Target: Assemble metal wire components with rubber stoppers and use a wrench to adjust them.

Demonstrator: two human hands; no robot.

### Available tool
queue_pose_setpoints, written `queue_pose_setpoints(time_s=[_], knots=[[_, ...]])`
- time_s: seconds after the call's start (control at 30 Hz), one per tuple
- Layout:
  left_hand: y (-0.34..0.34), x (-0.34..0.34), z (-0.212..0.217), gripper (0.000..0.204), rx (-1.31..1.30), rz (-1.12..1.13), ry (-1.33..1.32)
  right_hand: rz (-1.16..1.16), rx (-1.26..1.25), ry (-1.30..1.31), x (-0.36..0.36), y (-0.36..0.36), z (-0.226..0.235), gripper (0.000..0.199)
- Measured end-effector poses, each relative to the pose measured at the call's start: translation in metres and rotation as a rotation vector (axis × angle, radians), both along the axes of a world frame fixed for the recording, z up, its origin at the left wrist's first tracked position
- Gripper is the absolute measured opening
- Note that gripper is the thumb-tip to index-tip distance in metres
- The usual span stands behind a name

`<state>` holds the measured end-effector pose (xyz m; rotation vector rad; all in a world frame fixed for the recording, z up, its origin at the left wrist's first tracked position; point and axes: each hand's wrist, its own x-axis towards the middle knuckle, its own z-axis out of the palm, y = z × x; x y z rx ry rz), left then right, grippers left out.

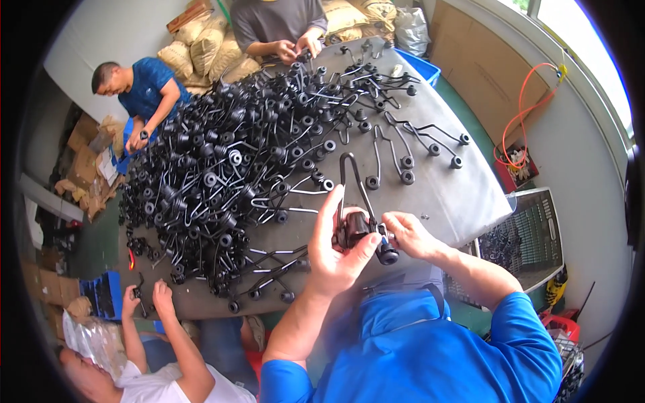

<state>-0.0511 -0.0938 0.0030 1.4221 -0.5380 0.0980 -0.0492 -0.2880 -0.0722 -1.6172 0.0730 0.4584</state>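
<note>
Wire bracket (363, 191), a black bent rod with a dark block (357, 227) at its base, is held up over the near edge of the table (470, 208), in front of the wearer's body; the left hand (336, 252) has it closed between thumb and fingers, the block seated in the grip and a finger lying up along the rod's left side, probably because the chunky base gives a firmer hold than the thin rod; the loop rises clear of the hand toward the far side, which likely leaves the lower end easy to reach; the right hand (413, 236) meets it from the right, thumb and fingertips in a narrow pinch at a small metal fitting (383, 230) beside the block, though I cannot tell whether that fitting is fixed there; a round cap (388, 256) sticks out on the near side; similar brackets lie in a tangled heap (215, 154) over the left and middle of the table, their hooked shapes presumably catching on one another; loose brackets (406, 161) lie apart to its right, perhaps easier to pick up singly; a co-worker in white (164, 384) at near left holds a dark piece (139, 292), while people in dark blue (149, 87) and grey (272, 23) stand at the left and far edges, seemingly spread out so that each can reach the heap.
</note>
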Motion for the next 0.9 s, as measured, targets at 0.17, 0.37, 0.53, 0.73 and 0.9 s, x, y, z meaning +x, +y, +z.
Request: queue_pose_setpoints(time_s=[0.17,0.37,0.53,0.73,0.9], knots=[[-0.008,0.007,-0.014,0.078,-0.053,-0.023,0.036,0.076,0.002,0.031,0.002,-0.004,-0.005,0.046],[-0.005,0.01,-0.033,0.078,0.009,0.104,-0.192,0.104,-0.239,0.044,0.007,-0.014,0.001,0.049],[0.0,0.016,-0.039,0.076,0.1,0.206,-0.372,0.088,-0.024,0.225,-0.024,0.002,0.009,0.053],[0.02,0.035,-0.03,0.061,0.418,0.381,-0.545,0.182,0.069,0.099,-0.037,-0.007,0.049,0.039],[0.013,0.028,-0.049,0.037,0.609,0.373,-0.477,0.138,-0.091,-0.01,-0.016,-0.027,0.084,0.029]])
